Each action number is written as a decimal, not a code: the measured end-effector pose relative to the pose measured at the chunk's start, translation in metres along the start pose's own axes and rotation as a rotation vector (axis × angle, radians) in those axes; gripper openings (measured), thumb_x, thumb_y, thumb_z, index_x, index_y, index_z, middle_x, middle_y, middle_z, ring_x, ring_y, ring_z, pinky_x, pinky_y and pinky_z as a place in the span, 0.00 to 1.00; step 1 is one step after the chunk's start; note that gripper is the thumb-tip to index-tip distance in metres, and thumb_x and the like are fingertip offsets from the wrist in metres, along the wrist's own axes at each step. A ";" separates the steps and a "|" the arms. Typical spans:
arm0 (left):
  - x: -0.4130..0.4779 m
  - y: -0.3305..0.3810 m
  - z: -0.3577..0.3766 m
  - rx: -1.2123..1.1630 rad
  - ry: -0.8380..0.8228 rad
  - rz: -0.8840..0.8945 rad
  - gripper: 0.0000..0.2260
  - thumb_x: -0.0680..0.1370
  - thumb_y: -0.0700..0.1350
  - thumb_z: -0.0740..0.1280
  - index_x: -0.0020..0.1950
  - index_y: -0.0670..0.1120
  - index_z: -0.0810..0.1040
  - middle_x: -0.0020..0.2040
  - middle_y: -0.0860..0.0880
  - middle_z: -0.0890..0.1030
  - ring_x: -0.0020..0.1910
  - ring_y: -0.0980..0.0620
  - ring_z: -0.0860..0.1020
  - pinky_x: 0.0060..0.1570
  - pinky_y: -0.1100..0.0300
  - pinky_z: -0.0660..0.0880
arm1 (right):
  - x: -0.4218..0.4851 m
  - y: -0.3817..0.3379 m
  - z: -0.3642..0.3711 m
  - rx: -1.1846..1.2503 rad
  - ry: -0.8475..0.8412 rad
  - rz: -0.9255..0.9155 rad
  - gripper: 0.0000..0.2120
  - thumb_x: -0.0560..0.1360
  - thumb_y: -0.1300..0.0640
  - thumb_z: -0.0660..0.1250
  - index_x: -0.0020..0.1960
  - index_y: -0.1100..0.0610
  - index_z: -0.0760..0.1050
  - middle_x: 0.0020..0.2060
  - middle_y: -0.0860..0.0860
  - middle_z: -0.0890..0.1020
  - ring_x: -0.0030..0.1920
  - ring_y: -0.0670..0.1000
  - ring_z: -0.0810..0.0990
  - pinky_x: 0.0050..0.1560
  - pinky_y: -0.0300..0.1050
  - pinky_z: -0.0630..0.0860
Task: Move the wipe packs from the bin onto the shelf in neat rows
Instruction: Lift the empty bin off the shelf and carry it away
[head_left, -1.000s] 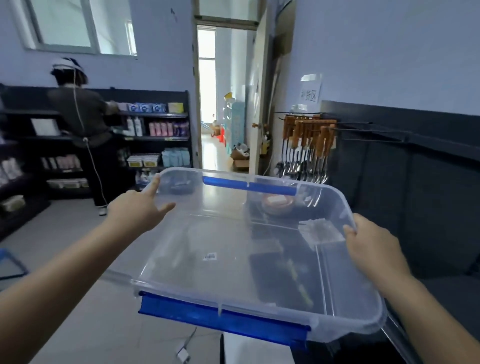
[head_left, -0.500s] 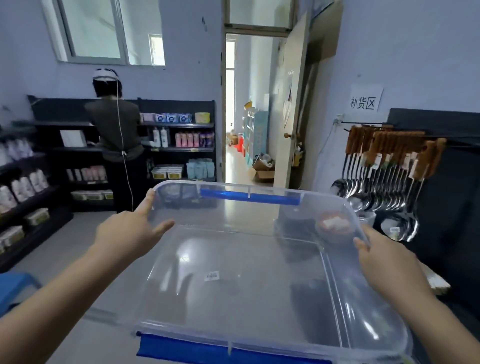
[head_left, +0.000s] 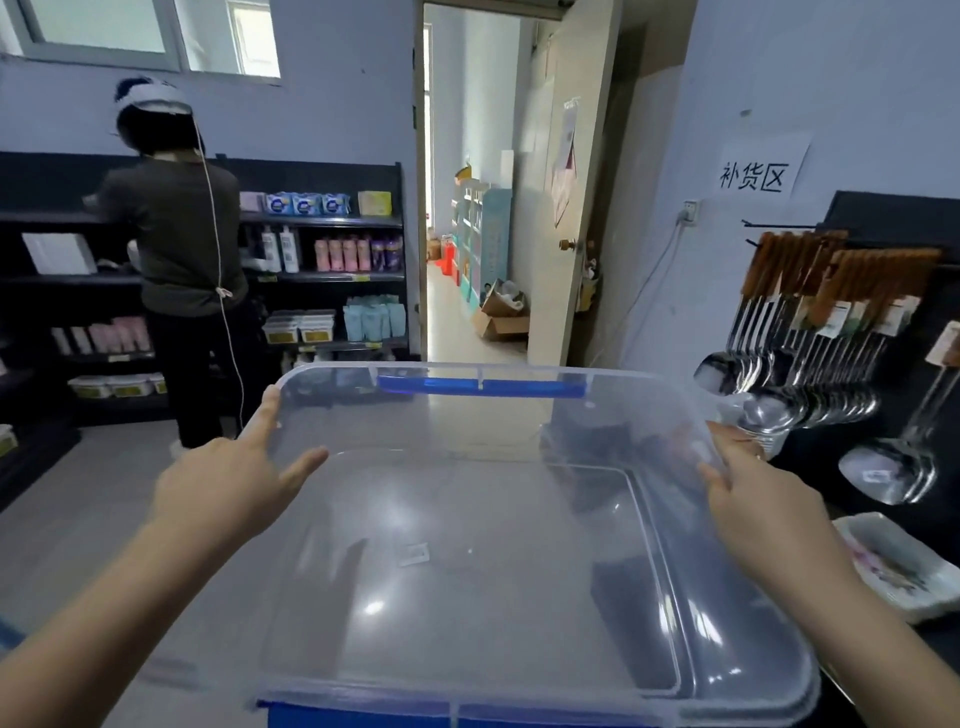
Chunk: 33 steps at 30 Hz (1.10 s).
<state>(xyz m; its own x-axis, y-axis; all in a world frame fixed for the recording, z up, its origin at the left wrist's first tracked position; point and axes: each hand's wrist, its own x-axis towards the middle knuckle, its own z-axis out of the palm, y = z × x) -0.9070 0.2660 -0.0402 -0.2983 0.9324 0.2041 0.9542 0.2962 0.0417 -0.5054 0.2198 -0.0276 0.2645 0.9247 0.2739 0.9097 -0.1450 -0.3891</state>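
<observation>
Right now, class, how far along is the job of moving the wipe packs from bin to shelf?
Done: nothing shows as shelved by this person. In hand: both hands, left and right, hold a clear lid by its sides, so the bin seems to have been opened. Left: no wipe packs are in view here; they have yet to be lifted and lined up in rows.

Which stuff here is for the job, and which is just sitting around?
For the job:
clear lid
left hand
right hand
dark shelves

Just sitting around:
hanging ladles
paper sign
cardboard box
another person
</observation>
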 end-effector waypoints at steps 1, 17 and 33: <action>0.009 0.000 0.003 0.003 -0.008 0.004 0.38 0.73 0.73 0.47 0.78 0.59 0.37 0.44 0.46 0.79 0.40 0.46 0.75 0.33 0.58 0.70 | 0.007 -0.003 0.005 -0.001 0.003 0.004 0.13 0.81 0.52 0.54 0.63 0.53 0.69 0.47 0.58 0.79 0.46 0.61 0.75 0.43 0.50 0.66; 0.234 0.132 0.090 0.006 -0.049 0.009 0.37 0.75 0.71 0.48 0.78 0.59 0.37 0.38 0.49 0.75 0.35 0.49 0.73 0.30 0.59 0.70 | 0.276 0.020 0.118 0.030 -0.053 0.007 0.16 0.82 0.55 0.55 0.68 0.58 0.69 0.59 0.61 0.79 0.58 0.61 0.76 0.44 0.47 0.60; 0.545 0.350 0.168 0.044 0.037 0.141 0.36 0.78 0.68 0.50 0.79 0.56 0.41 0.37 0.48 0.76 0.31 0.49 0.73 0.24 0.62 0.66 | 0.597 0.079 0.195 -0.015 -0.016 0.065 0.10 0.82 0.55 0.51 0.51 0.56 0.69 0.48 0.58 0.80 0.39 0.56 0.70 0.40 0.48 0.65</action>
<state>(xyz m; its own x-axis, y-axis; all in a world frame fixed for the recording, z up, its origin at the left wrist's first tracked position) -0.7390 0.9127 -0.0787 -0.1601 0.9574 0.2404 0.9844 0.1728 -0.0328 -0.3381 0.8294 -0.0657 0.3178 0.9186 0.2347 0.8955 -0.2094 -0.3927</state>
